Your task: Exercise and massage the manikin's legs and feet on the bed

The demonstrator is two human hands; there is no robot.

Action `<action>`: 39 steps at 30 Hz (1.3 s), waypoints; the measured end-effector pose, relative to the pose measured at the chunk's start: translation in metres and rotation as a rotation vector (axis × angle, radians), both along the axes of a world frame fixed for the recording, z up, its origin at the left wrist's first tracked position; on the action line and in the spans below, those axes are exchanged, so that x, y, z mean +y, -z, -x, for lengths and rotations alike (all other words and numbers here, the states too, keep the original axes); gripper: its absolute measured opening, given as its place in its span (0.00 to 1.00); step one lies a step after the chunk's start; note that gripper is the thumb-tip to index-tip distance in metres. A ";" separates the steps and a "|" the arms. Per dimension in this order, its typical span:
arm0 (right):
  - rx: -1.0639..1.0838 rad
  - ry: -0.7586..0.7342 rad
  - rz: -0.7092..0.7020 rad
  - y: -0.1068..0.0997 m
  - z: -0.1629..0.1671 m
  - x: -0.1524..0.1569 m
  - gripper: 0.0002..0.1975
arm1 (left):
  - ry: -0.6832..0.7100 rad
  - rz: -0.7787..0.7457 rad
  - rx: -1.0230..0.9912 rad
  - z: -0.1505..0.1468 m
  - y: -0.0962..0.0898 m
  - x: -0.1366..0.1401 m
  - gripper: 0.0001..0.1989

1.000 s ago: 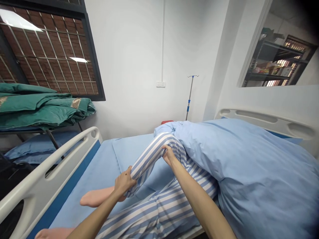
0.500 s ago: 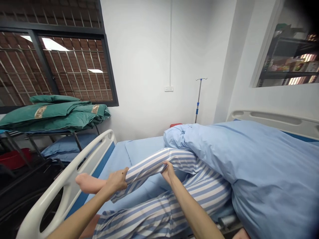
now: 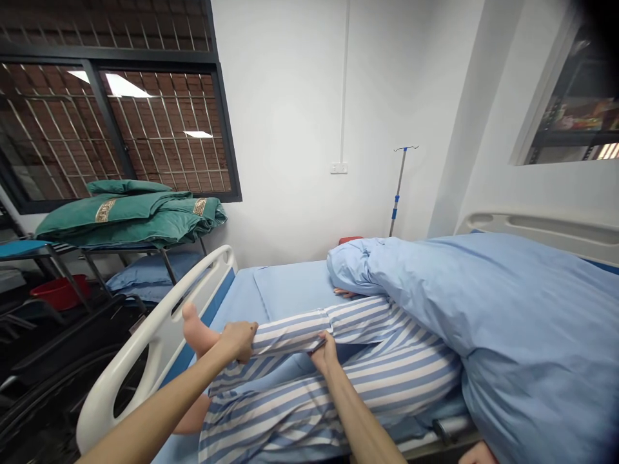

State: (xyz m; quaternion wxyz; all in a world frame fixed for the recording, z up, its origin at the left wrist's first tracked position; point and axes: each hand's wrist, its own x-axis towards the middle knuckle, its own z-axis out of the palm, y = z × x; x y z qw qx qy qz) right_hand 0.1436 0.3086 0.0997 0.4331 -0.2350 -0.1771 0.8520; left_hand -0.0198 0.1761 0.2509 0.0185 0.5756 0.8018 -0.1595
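A figure in blue-and-white striped trousers lies on the bed; I cannot tell whether it is a person or a manikin. My left hand [image 3: 240, 340] is closed round the far leg [image 3: 290, 332] just above the ankle. Beyond it, the bare foot [image 3: 196, 330] points upward. My right hand [image 3: 325, 354] grips the same leg from below, near the knee, with its fingers partly hidden. That leg is held slightly off the blue sheet [image 3: 290, 283]. The near leg [image 3: 275, 415] rests on the bed, its foot [image 3: 193, 415] partly behind my left forearm.
A light blue quilt [image 3: 522, 309] covers the upper body. The white footboard [image 3: 104, 380] stands at the left, with a wheelchair [image 3: 62, 367] beyond it. Green folded bedding [image 3: 130, 216] lies by the window. An IV pole [image 3: 397, 193] stands behind the bed.
The held leg has come down at the knee and straightened, and its foot now points up. Both hands keep their hold. Fingers now show under the quilt's far edge. The view has shifted left.
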 end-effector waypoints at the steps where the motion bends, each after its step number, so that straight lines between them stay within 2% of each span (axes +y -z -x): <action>1: 0.022 -0.024 0.025 -0.001 -0.001 0.001 0.07 | -0.007 -0.001 -0.004 -0.001 -0.001 -0.001 0.29; 4: 0.051 -0.076 0.077 -0.007 -0.004 0.004 0.09 | -0.023 -0.001 -0.022 -0.003 -0.003 -0.005 0.29; 8: 0.032 -0.101 0.040 -0.023 -0.011 0.009 0.09 | -0.033 -0.042 -0.044 -0.007 -0.001 -0.010 0.28; 15: 0.000 -0.118 -0.135 -0.076 -0.036 0.030 0.07 | -0.074 -0.195 -0.130 -0.023 0.013 -0.010 0.30; 21: -0.074 -0.049 -0.231 -0.110 -0.060 0.057 0.06 | -0.097 -0.312 -0.197 -0.051 0.029 0.009 0.30; 28: -0.093 -0.038 -0.276 -0.123 -0.077 0.086 0.04 | -0.154 -0.354 -0.246 -0.077 0.052 0.036 0.31; 35: -0.131 0.001 -0.333 -0.130 -0.089 0.106 0.04 | -0.197 -0.374 -0.326 -0.105 0.083 0.064 0.32; 39: -0.147 0.013 -0.351 -0.133 -0.091 0.114 0.04 | -0.228 -0.390 -0.329 -0.111 0.090 0.077 0.32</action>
